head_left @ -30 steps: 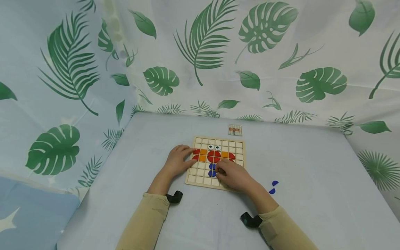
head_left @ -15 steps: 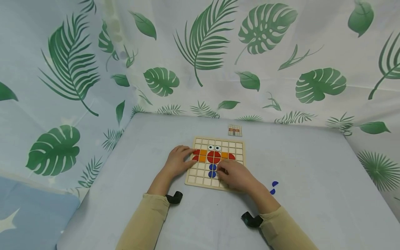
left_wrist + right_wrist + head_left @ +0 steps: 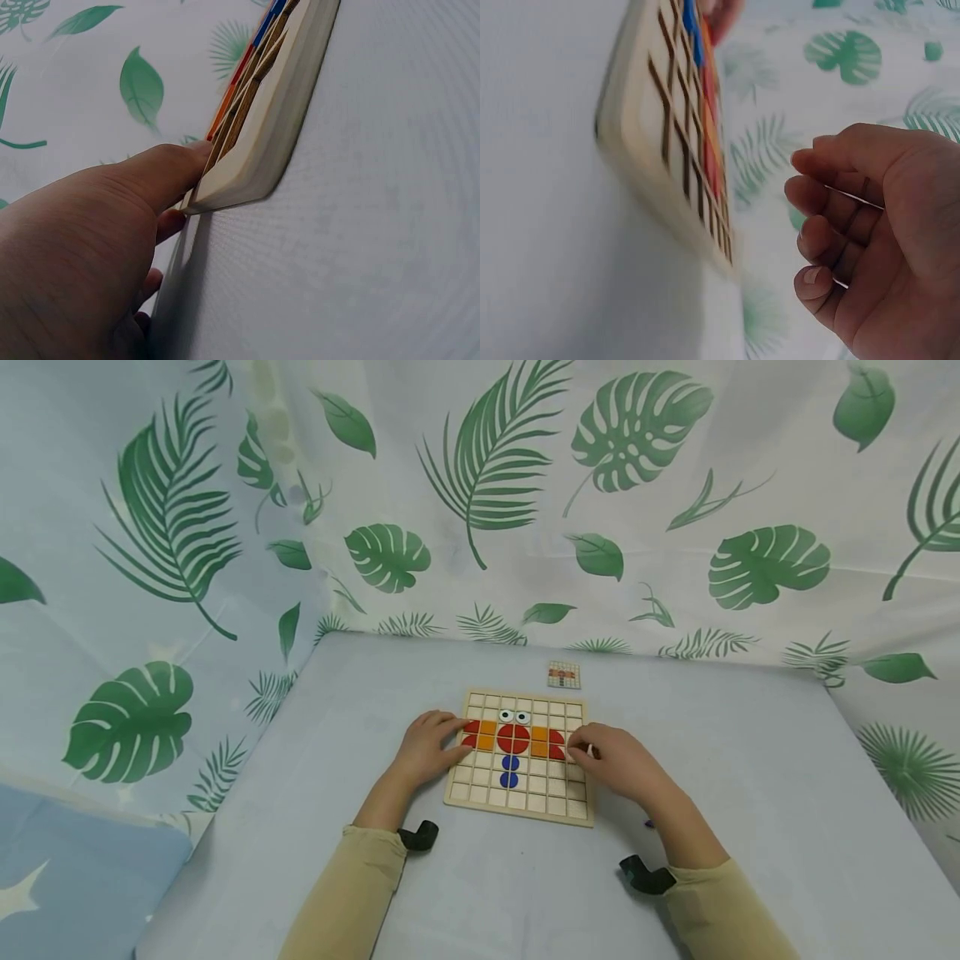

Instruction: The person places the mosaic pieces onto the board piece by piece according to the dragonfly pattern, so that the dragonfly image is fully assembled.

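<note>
A wooden grid board lies on the table, carrying red, orange and blue pieces and two eye pieces. A red disc sits at its middle, above two blue discs. My left hand rests at the board's left edge, thumb and index finger touching it; the left wrist view shows the thumb on the rim. Just over the right edge is my right hand. Its fingers are loosely curled in the right wrist view, apart from the board, with no piece visible in them.
A small pattern card lies behind the board. One loose blue piece shows beside my right forearm, which covers the area around it. A leaf-print cloth hangs at the table's back edge.
My right hand has moved right from beside the blue discs to the board's right edge, uncovering the lower right cells. Its forearm now hides one loose blue piece. My left hand stays put.
</note>
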A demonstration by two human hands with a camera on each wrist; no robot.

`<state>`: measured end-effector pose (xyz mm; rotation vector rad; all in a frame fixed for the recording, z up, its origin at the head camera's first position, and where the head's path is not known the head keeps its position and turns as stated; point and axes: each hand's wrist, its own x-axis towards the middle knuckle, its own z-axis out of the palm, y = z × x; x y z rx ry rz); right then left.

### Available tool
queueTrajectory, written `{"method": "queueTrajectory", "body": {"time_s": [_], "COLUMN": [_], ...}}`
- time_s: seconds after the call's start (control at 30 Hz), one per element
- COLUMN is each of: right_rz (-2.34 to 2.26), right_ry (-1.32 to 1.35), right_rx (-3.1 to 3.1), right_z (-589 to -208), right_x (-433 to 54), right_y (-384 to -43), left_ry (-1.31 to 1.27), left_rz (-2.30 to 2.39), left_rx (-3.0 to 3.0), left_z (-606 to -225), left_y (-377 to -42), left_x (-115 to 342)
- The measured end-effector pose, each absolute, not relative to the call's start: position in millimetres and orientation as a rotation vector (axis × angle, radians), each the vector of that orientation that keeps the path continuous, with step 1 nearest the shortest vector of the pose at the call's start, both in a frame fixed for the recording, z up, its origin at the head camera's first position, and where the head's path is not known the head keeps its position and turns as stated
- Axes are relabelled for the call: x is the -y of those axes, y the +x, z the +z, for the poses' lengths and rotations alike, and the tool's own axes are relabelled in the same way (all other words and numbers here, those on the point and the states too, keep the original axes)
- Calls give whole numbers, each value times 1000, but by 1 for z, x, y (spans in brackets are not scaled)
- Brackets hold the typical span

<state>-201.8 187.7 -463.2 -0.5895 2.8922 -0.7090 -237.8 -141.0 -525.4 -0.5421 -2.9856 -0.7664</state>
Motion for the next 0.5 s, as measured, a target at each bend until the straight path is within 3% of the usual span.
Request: {"method": "queueTrajectory", "body": {"time_s": [0.5], "right_rz": [-702], "right_ry": [-431], "right_rx": [-2927], "right_z": [-471], "right_x": [-294], "right_y": [-172], "left_ry": [-517], "left_rz": [-749], "left_rx": [3013], "left_z": [-528], "left_y": [-239], "left_x": [140]}}
